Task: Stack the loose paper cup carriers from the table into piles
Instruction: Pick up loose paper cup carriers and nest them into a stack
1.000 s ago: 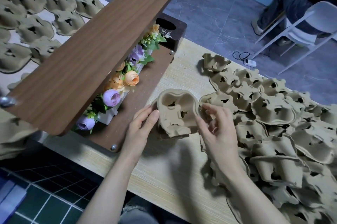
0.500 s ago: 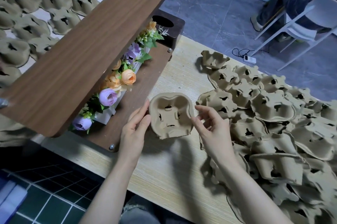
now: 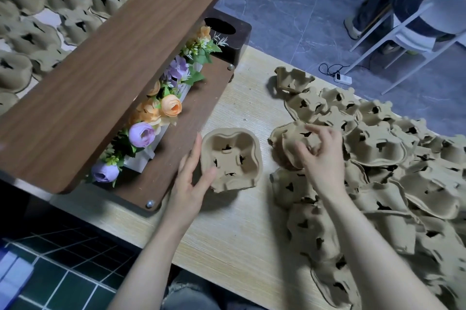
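left hand steadying carrier (fingers straight)

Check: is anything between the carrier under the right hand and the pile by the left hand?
Nothing visible. Only bare table separates the carrier the right hand is gripping from the pile the left hand steadies.

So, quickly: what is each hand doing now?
Left hand: open, fingers touching the stack.
Right hand: gripping a carrier on the heap.
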Demonstrator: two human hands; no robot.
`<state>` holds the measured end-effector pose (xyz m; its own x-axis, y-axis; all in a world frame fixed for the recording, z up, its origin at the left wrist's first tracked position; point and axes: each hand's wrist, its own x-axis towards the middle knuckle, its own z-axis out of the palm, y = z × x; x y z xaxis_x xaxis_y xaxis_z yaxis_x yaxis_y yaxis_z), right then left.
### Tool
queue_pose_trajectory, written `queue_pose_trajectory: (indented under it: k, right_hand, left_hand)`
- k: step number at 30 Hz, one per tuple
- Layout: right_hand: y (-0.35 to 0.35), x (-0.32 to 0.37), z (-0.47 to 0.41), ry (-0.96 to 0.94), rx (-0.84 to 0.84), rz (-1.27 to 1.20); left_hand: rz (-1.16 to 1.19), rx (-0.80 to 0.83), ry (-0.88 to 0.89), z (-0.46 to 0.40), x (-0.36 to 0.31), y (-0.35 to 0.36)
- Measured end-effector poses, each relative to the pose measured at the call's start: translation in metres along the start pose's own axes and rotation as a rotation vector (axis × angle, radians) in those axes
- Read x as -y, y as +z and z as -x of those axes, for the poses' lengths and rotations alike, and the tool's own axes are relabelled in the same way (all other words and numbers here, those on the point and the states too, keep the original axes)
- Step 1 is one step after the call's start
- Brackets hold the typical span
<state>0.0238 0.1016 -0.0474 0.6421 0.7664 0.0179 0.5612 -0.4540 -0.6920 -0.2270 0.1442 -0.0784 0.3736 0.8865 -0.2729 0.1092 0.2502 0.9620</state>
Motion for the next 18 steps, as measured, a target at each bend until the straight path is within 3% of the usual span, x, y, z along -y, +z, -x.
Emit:
queue_pose_trajectory:
  k: [5,9,18]
  right_hand:
    - [-0.008,-0.028,-0.038,0.121,0.104,0.14]
    - [-0.007,-0.031,-0.05,0.229,0.149,0.077]
    - [-0.017,-0.02,-0.043,0.197,0.169,0.095]
  left_hand:
    - [0.001,0.021,-0.012,-0.002,0.001,-0.005]
    - [-0.004,0.033,-0.014,-0.003,0.0,-0.006]
    - [0.004,0.053,-0.014,-0.006,0.0,-0.011]
